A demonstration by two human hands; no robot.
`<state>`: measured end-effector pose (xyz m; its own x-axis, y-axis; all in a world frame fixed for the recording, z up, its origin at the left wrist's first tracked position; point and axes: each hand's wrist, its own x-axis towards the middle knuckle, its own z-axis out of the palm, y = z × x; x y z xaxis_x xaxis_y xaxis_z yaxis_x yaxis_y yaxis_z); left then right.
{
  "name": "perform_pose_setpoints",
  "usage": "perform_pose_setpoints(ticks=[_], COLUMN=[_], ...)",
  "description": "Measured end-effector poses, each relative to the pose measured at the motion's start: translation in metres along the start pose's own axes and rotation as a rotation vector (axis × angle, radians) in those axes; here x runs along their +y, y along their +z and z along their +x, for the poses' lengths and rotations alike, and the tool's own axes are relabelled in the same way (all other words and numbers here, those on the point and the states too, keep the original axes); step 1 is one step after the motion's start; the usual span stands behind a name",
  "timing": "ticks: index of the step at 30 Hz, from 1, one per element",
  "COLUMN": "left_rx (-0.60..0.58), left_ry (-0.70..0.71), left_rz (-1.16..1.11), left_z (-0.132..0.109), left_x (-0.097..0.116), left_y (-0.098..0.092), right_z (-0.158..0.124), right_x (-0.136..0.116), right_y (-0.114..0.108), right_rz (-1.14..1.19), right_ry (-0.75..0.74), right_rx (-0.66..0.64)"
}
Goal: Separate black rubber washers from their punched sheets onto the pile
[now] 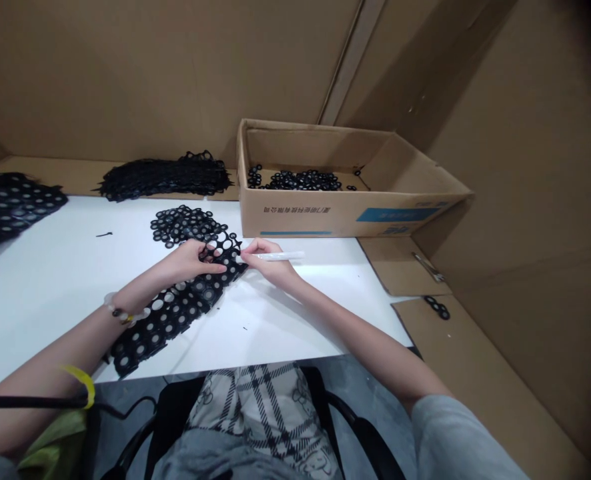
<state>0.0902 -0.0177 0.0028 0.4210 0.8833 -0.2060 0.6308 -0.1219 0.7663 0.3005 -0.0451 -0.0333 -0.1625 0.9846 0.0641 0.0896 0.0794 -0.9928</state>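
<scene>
My left hand (191, 259) is closed on the edge of a black rubber-like sheet (233, 245) full of round holes, its thumb and fingers pinching it. A slim white pen-shaped tool (288, 255) is gripped in my right hand (271, 263), which meets the sheet's right end. The tool's working tip is hidden by the fingers. Under both hands more black sheets with round discs (168, 323) lie slantwise on the white table (285, 320). Just beyond my left hand sits a pile of loose black rings (180, 223).
A cardboard box (300, 215) with black rings inside stands at the back. Stacked black sheets (163, 179) lie left of it, and more sheets (10, 207) at far left. Several black rings (436, 307) and a metal tool (427, 267) rest on cardboard at right. Cardboard walls surround the table.
</scene>
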Motion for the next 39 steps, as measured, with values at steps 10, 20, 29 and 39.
perform_pose_setpoints(ticks=[10,20,29,39], left_rx=[0.163,0.186,0.081,0.048], left_ry=[0.095,0.226,0.038,0.014], left_rz=[-0.037,0.013,0.036,-0.026], left_z=[-0.003,-0.001,0.005,0.003], left_x=[0.007,0.003,-0.006,-0.003], left_y=[0.011,0.009,-0.001,-0.001], right_z=[-0.01,-0.016,-0.016,0.0], right_x=[-0.01,-0.011,-0.009,-0.012], right_y=[-0.002,0.004,0.007,-0.007], right_rz=[-0.063,-0.094,-0.124,0.065], right_ry=[-0.136,-0.222,-0.231,-0.089], right_rx=[-0.015,0.035,0.08,0.08])
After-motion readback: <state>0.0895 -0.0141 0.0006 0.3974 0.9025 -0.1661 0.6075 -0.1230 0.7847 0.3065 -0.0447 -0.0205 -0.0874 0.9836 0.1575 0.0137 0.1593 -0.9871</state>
